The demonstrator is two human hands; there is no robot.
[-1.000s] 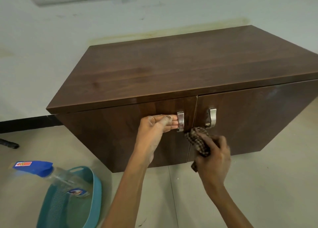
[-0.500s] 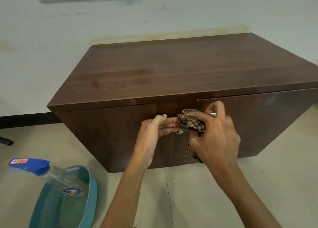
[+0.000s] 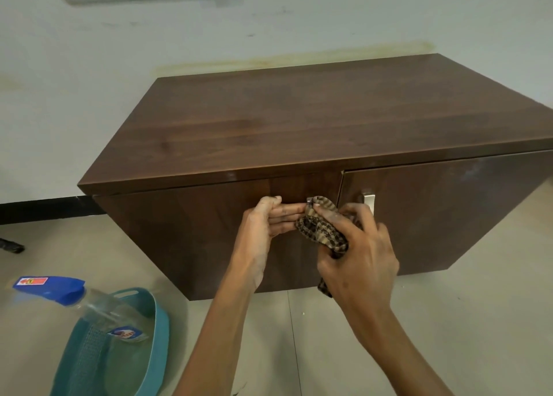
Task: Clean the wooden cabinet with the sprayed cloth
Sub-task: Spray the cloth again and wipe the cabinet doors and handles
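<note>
1. The wooden cabinet [image 3: 299,120] stands against the white wall [image 3: 269,27], its two doors facing the camera.
2. The left hand [image 3: 266,225] lies on the left door [image 3: 185,231], fingers pressed together and pointing at the metal handle [image 3: 308,199].
3. The right hand [image 3: 359,255] is clenched around the checked cloth [image 3: 321,229], pressing it onto that handle.
4. The right door's handle [image 3: 368,199] shows just beyond.
5. A spray bottle [image 3: 77,303] leans on a teal basket [image 3: 155,330] on the floor [image 3: 449,321].
</note>
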